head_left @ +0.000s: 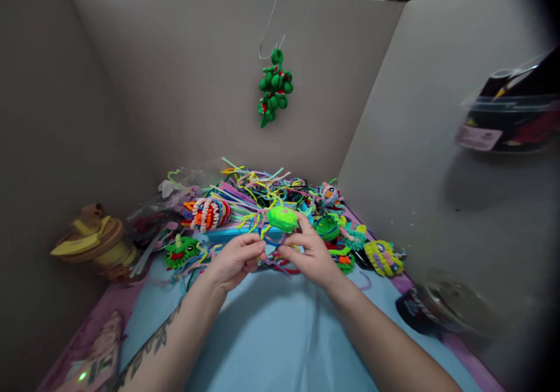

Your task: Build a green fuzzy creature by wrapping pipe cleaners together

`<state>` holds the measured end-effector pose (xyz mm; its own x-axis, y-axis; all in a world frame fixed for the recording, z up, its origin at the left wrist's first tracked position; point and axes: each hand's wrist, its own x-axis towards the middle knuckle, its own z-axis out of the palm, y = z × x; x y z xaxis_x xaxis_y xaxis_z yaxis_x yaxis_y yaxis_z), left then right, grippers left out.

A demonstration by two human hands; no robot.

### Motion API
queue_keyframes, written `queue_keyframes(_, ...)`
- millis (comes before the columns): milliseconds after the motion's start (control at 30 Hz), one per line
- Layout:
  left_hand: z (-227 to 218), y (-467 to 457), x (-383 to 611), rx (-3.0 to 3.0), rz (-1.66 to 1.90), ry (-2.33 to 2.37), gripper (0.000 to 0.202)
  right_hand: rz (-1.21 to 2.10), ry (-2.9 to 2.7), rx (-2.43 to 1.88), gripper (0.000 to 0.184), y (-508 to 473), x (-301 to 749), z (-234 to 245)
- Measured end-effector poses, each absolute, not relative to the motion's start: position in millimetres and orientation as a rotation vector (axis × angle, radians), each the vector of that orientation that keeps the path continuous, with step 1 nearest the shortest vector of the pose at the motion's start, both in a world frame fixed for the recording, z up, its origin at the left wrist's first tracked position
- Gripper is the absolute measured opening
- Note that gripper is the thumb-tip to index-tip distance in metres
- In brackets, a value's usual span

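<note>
My right hand (310,255) holds a bright green fuzzy pipe-cleaner piece (282,219), oval with a small pink spot, its index finger behind the right end. Thumb and fingers of that hand also close near a dark blue pipe cleaner (272,241) hanging below the piece. My left hand (240,259) is closed in a pinch at the left end of this blue pipe cleaner; the exact grip is partly hidden by the fingers. Loose yellow and pink strands stick out left of the green piece. Both hands are above the blue tabletop (258,333).
Behind my hands lies a heap of loose pipe cleaners (245,196). Finished-looking pipe-cleaner figures include a striped one (210,214), a green one (181,252) and a yellow one (384,258). A dark cup (422,310) stands right; a yellow-brown container (109,246) stands left. Grey panels (210,88) surround the table.
</note>
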<state>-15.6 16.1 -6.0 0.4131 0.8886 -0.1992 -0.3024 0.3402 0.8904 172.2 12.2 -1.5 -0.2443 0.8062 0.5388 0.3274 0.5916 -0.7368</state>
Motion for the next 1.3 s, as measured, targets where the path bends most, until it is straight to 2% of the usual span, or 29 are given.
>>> queue_keyframes(167, -3, 15, -16, 0.976, 1.011, 0.847, 0.029, 0.573, -1.855, -0.95, 0.012, 15, 172, -2)
queue_keyframes(333, 0, 15, -18, 1.153, 1.076, 0.952, 0.024, 0.324, -1.691, -0.963, 0.016, 12, 174, -1)
queue_keyframes(367, 0, 15, -18, 1.196, 1.077, 0.967, 0.024, 0.288, -1.68, -0.95, 0.023, 12, 174, -1)
queue_keyframes(467, -1, 14, -14, 1.286, 1.01, 0.934, 0.024, 0.341, -1.827, -0.885, 0.059, 13, 176, 0)
queue_keyframes(500, -2, 14, -13, 1.296, 0.977, 0.91, 0.023, 0.384, -1.898, -0.872, 0.063, 14, 177, 1)
queue_keyframes(667, -5, 13, -10, 1.228, 1.004, 0.827, 0.022, 0.466, -2.033, -0.86, 0.037, 18, 179, 1)
queue_keyframes(833, -6, 10, -7, 1.084, 0.959, 0.786, 0.029, 0.385, -2.069, -0.872, 0.023, 17, 178, 1)
queue_keyframes(1067, -6, 7, 1, 0.908, 1.002, 0.815, 0.029, 0.442, -2.006, -0.875, 0.018, 16, 175, 3)
queue_keyframes(1300, -3, 8, 3, 0.839, 1.051, 0.84, 0.033, 0.519, -1.865, -0.848, 0.02, 16, 175, 3)
